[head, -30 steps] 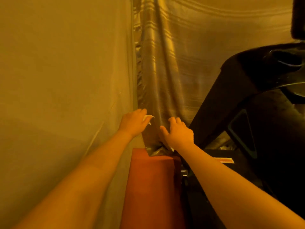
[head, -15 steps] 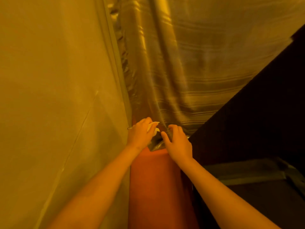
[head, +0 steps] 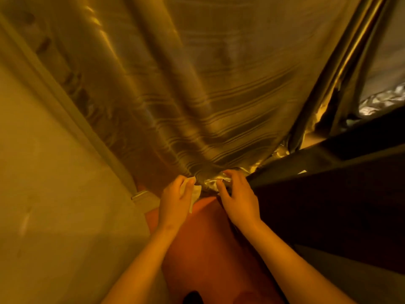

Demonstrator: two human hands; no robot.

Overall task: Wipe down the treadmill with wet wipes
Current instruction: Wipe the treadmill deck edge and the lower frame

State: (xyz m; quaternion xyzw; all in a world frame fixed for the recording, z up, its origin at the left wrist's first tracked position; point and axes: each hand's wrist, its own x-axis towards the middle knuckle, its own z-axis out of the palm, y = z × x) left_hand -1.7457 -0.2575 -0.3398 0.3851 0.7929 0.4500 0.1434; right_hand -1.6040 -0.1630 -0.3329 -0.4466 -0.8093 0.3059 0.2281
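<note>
- Treadmill (head: 328, 205) was seen at the right edge of the floor (head: 208, 249), with the curtain (head: 197, 106) bunched against it.
- Wet wipe (head: 195, 195) was pinched in the left hand (head: 175, 202), ready for wiping.
- The curtain hem was gripped by the right hand (head: 238, 200), likely to bare the frame.

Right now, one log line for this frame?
left hand: holds wet wipe | right hand: grips curtain | treadmill: at right

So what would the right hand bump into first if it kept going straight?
The shiny curtain: the right hand points at its bunched bottom edge and seems to pinch it. The dark treadmill lies just to its right.
</note>
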